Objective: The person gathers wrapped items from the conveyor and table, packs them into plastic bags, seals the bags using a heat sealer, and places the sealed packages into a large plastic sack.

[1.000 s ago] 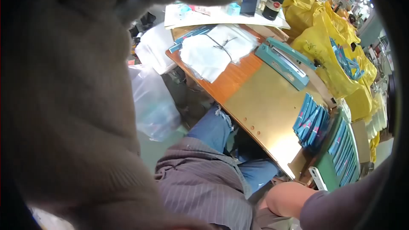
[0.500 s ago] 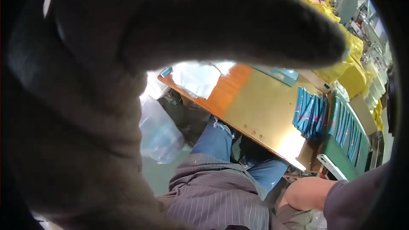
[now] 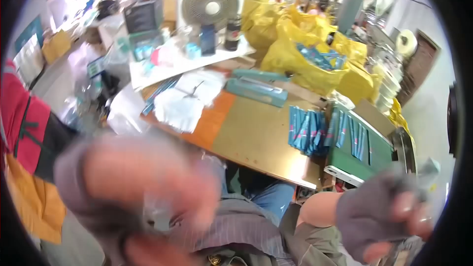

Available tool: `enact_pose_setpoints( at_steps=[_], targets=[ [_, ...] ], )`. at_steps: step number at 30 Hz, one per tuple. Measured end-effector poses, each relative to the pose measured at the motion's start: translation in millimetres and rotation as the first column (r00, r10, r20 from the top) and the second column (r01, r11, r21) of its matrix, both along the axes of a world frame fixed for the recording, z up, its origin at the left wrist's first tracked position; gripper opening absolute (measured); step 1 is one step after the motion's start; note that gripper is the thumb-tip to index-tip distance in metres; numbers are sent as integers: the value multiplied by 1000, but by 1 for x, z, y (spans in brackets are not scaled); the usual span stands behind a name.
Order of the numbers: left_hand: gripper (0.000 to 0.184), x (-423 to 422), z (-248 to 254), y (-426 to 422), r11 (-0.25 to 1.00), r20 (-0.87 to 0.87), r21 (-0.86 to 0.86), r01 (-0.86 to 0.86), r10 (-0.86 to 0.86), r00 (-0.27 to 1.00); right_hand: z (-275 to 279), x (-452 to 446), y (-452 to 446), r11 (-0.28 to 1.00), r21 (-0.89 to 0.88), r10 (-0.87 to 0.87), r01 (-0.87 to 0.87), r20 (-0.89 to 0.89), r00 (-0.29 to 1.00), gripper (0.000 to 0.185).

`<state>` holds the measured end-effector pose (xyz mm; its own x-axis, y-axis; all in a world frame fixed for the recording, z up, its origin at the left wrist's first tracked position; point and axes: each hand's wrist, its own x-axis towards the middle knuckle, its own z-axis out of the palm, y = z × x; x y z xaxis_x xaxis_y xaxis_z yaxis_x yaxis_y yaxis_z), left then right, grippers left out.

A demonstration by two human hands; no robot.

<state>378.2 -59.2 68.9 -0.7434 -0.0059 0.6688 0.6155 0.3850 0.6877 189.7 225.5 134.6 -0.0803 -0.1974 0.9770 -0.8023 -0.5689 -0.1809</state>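
My left hand (image 3: 143,177), in a dark fingerless glove, is raised before my lap at the lower left. Motion smears its fingers, so their pose and any contents cannot be made out. On the lower right, my right hand (image 3: 384,221) wears a similar glove and hovers beside my bare knee. Its fingers are loosely bent with the thumb apart, and I see nothing between them. Beyond the hands is a wooden table (image 3: 256,130). Slim blue packets (image 3: 308,130) stand in a row at its right end, closest to my right hand.
White sheets or pouches (image 3: 185,98) lie on the table's left, near a teal box (image 3: 256,91). More packets sit on a green-surfaced unit (image 3: 350,160). Behind are a fan (image 3: 212,7), a dark bottle (image 3: 232,34) and yellow sacks (image 3: 295,64). Red cloth (image 3: 19,118) hangs at left.
A hand that covered much of the view has dropped away from the camera. Both hands are now low in front of me, and the view has tilted up to show the fan and sacks.
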Motion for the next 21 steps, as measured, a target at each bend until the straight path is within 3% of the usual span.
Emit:
enact_pose_setpoints(
  at_steps=[4, 5, 6, 8, 11, 13, 17, 18, 19, 21],
  targets=[
    [28, -5, 5, 11, 972, 12, 72, 225, -227, 974, -13, 22, -8, 989, 62, 142, -134, -155, 978, 49],
    [28, -9, 8, 15, 944, -1, 96, 316, -318, 948, -19, 16, -8, 988, 43, 157, -151, -176, 972, 41],
    [29, -11, 11, 19, 900, -22, 127, 417, -417, 908, -24, 17, 0, 987, 66, 154, -147, -117, 981, 42],
    [30, -22, 20, 26, 735, -84, 181, 654, -651, 755, -32, 18, 14, 983, 110, 146, -146, 4, 989, 46],
    [31, -29, 38, 33, 352, -156, 231, 907, -907, 391, -46, 24, 24, 996, 88, -16, -2, 200, 980, 39],
    [32, -30, 48, 35, 142, -187, 233, 962, -964, 188, -57, 27, 27, 986, 96, -157, 135, 282, 946, 39],
    [29, -43, 52, 21, -206, -188, 201, 958, -968, -169, -75, 22, 30, 975, 121, -219, 185, 403, 889, 36],
    [27, -51, 52, 18, -301, -170, 193, 934, -948, -271, -79, 21, 31, 951, 198, -304, 238, 452, 839, 32],
    [25, -59, 52, 16, -282, -170, 239, 929, -954, -246, -82, 18, 32, 920, 276, -384, 278, 493, 781, 29],
    [26, -79, 56, 22, -230, -198, 334, 914, -965, -171, -92, 4, 31, 924, 279, -369, 261, 474, 800, 29]
  ],
)
